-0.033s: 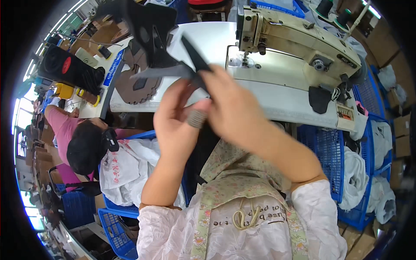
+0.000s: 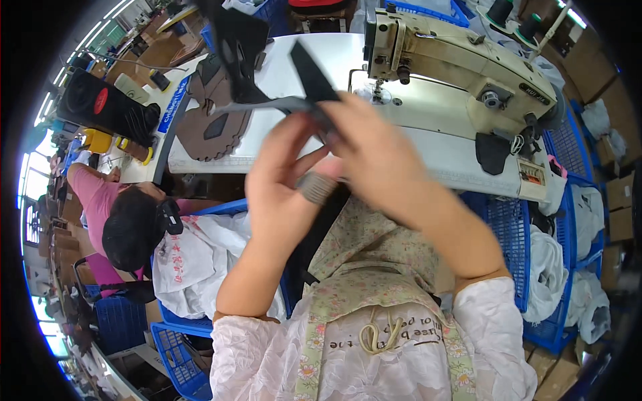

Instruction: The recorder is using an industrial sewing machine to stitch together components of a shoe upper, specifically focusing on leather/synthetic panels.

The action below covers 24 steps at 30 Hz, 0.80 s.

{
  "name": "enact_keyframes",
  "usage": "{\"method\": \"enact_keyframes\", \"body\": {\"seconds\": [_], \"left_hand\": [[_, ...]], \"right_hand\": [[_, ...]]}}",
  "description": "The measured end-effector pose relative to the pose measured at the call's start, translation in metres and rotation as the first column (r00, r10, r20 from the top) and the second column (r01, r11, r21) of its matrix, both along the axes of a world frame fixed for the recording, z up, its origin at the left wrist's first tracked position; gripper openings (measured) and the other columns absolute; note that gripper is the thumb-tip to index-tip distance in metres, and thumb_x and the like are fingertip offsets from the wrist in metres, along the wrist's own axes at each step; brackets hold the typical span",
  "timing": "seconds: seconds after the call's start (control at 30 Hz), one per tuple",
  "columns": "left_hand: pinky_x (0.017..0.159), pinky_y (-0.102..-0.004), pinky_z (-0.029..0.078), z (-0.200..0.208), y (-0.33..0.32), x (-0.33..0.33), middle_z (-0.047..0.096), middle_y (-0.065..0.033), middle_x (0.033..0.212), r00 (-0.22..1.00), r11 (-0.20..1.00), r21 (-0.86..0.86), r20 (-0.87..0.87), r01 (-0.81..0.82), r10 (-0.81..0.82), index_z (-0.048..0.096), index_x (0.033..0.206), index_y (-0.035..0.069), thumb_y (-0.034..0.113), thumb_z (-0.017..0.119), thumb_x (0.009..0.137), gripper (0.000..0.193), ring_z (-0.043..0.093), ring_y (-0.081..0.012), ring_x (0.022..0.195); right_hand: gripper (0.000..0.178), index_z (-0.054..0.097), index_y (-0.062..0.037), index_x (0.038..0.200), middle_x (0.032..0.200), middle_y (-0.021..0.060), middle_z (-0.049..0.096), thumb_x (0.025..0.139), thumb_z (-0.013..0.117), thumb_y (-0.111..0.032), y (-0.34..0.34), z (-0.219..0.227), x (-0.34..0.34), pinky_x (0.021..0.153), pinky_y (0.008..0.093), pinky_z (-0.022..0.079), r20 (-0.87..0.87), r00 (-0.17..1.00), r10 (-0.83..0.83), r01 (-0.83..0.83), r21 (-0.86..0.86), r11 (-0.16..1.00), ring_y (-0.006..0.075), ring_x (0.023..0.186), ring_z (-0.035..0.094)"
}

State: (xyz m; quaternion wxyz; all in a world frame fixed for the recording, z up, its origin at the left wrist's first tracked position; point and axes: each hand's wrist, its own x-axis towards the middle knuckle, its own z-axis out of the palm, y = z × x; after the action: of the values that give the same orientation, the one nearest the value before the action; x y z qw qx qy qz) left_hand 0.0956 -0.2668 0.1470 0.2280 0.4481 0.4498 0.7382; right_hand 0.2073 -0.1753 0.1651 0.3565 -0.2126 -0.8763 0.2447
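Note:
My left hand [image 2: 284,184] and my right hand [image 2: 378,150] are raised together over the front edge of the white sewing table [image 2: 334,53]. Between them they grip a black shoe-upper piece [image 2: 244,63], thin and flexible, with cut-outs. Its long part rises to the upper left, and a pointed black end [image 2: 311,70] sticks up near the right fingers. A grey ribbed band [image 2: 315,188] wraps my left thumb. Both hands are closed, the right one blurred, and the fingertips partly hide the piece. Brown scalloped cut pieces [image 2: 200,137] lie on the table to the left.
A sewing machine [image 2: 461,60] stands at the right, with a small black piece [image 2: 493,154] before it. Blue baskets [image 2: 505,230] flank me, one with a white sack [image 2: 200,260]. A person in pink [image 2: 97,194] sits at the left. Green thread cones [image 2: 528,27] stand far right.
Both hands have shifted slightly to the right. The pointed black end has moved right and up, and more of the brown pieces shows.

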Motion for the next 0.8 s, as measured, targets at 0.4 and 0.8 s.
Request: {"method": "enact_keyframes", "body": {"seconds": [0.4, 0.8], "left_hand": [[0.113, -0.0464, 0.022, -0.058, 0.094, -0.058, 0.047, -0.0127, 0.143, 0.556, 0.992, -0.112, -0.822, 0.049, -0.120, 0.049, 0.136, 0.004, 0.028, 0.056, 0.093, 0.050, 0.030, -0.0368, 0.139], [0.083, -0.0428, 0.043, -0.121, 0.158, -0.018, 0.060, -0.0100, 0.092, 0.377, 0.903, -0.340, -0.898, -0.263, -0.228, 0.062, 0.115, 0.009, 0.031, 0.066, 0.084, 0.038, 0.056, -0.0286, 0.093]], "right_hand": [[0.023, 0.063, 0.0004, 0.110, 0.097, 0.0001, 0.066, 0.092, 0.061, -0.014, 0.099, -0.071, 0.164, 0.081, 0.0249, 0.046, 0.222, 0.915, 0.336, 0.091, -0.926, 0.366, 0.0079, 0.087, 0.057], [0.026, 0.063, 0.0039, 0.110, 0.102, 0.0040, 0.067, 0.088, 0.062, -0.009, 0.116, -0.126, 0.189, 0.085, 0.0260, 0.047, 0.101, 0.993, 0.062, 0.087, -0.978, 0.191, 0.0112, 0.092, 0.061]]}}
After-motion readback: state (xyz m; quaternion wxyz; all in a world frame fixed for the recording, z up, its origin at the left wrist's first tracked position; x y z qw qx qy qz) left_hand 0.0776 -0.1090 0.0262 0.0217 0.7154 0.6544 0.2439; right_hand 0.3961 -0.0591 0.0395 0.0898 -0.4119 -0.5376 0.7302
